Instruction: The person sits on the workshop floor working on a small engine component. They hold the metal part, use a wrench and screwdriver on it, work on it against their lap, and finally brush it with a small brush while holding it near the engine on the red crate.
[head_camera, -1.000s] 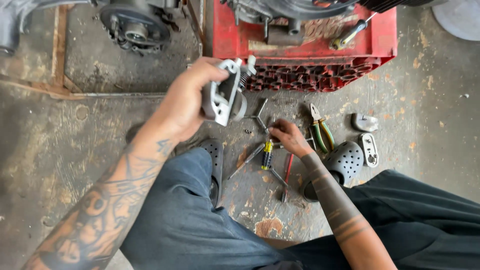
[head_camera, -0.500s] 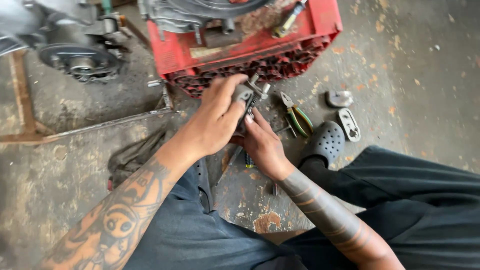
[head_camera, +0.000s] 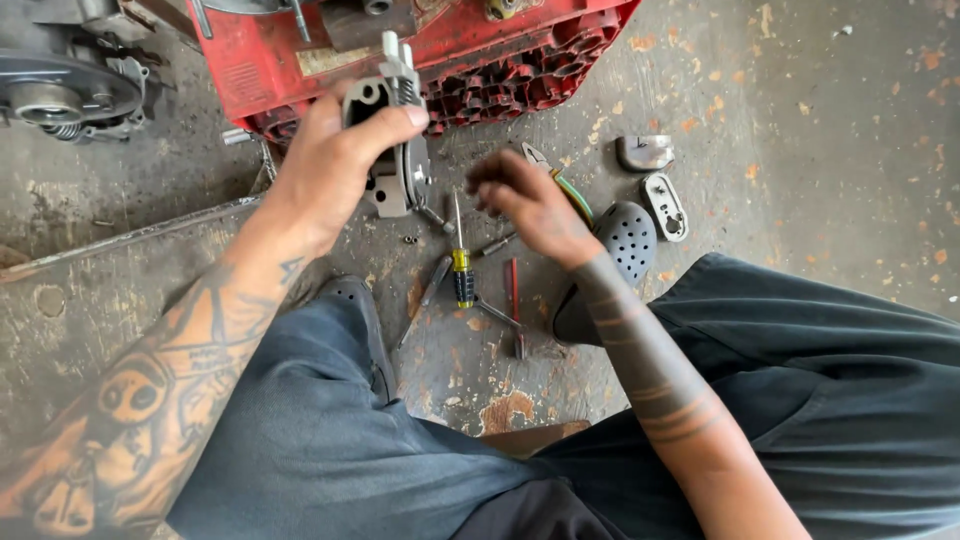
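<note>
Stained concrete floor (head_camera: 830, 120), left hand (head_camera: 330, 165) around grey metal part (head_camera: 395, 150), right hand (head_camera: 525, 200) empty.

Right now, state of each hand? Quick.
Left hand: closed around a grey metal engine part, held above the floor.
Right hand: fingers loosely curled, holding nothing visible, hovering over the yellow-handled screwdriver.
</note>
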